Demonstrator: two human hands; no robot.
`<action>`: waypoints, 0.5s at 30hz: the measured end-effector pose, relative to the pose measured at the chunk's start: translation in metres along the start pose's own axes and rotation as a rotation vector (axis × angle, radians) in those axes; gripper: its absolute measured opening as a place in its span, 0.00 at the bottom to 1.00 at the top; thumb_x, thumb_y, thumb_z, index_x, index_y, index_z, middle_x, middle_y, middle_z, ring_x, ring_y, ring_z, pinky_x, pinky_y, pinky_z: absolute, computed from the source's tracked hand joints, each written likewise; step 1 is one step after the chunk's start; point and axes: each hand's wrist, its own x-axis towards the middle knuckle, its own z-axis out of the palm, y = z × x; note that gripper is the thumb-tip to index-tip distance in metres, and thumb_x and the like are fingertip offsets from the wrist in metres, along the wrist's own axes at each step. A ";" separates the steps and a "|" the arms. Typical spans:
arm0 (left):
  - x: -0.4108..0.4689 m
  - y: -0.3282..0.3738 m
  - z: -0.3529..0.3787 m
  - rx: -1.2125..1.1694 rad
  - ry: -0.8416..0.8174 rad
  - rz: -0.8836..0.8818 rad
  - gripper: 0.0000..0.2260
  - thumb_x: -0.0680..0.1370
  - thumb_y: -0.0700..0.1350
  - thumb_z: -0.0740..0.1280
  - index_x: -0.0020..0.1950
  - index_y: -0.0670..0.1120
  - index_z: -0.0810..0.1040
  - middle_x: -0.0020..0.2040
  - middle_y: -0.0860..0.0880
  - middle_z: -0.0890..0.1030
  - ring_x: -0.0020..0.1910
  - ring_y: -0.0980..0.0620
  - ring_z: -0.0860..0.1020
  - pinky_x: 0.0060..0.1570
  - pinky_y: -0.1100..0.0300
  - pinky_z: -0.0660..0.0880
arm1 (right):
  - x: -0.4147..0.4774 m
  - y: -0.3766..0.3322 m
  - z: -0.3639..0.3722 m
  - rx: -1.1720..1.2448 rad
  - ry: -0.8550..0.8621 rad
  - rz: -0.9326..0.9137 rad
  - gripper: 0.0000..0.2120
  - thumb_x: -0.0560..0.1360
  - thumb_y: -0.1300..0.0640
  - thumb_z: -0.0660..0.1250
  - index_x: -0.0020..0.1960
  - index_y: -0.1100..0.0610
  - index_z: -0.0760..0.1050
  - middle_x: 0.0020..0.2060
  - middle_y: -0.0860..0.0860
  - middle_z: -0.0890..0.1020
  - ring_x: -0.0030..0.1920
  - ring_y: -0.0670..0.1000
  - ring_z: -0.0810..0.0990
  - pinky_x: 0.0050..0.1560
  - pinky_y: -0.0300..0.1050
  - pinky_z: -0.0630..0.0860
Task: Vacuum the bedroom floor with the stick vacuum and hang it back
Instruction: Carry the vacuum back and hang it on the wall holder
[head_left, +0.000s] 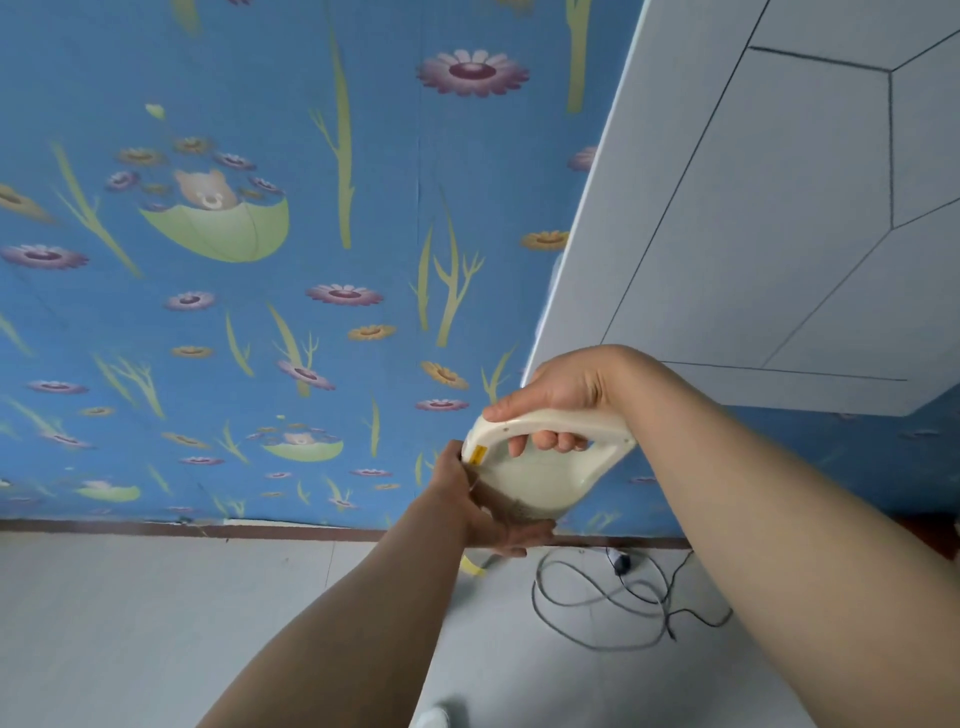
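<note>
Two bare forearms rise from the bottom edge toward the centre right of the frame. There the right hand is wrapped around the handle of the cream stick vacuum, while the left hand clasps the body's lower left side, fingers curled beneath it. Just beyond, a dark cable lies looped on the pale grey floor. A brown skirting board edges blue flowered wallpaper. A white lined panel fills the upper right.

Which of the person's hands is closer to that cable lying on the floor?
Left. The left hand holds the vacuum low down, just above the cable; the right hand grips the handle higher up, farther away.
</note>
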 end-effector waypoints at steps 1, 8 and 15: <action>0.003 -0.001 0.002 -0.004 -0.002 0.001 0.34 0.70 0.61 0.67 0.68 0.40 0.67 0.74 0.27 0.45 0.64 0.18 0.63 0.52 0.31 0.74 | 0.002 0.002 -0.003 -0.007 -0.006 -0.001 0.25 0.80 0.37 0.60 0.54 0.61 0.77 0.29 0.50 0.69 0.27 0.47 0.66 0.31 0.39 0.63; 0.034 -0.011 0.015 -0.075 -0.050 0.142 0.25 0.75 0.58 0.64 0.62 0.40 0.75 0.59 0.33 0.71 0.57 0.26 0.70 0.59 0.29 0.70 | 0.023 0.016 -0.022 -0.164 -0.063 -0.061 0.23 0.80 0.39 0.62 0.49 0.60 0.78 0.28 0.50 0.70 0.24 0.47 0.67 0.27 0.38 0.64; 0.058 -0.031 0.031 -0.296 -0.092 0.241 0.24 0.75 0.57 0.63 0.61 0.40 0.77 0.58 0.34 0.75 0.57 0.26 0.71 0.58 0.29 0.70 | 0.032 0.030 -0.042 -0.424 -0.018 -0.238 0.25 0.78 0.38 0.65 0.44 0.60 0.83 0.27 0.49 0.79 0.25 0.48 0.76 0.32 0.38 0.74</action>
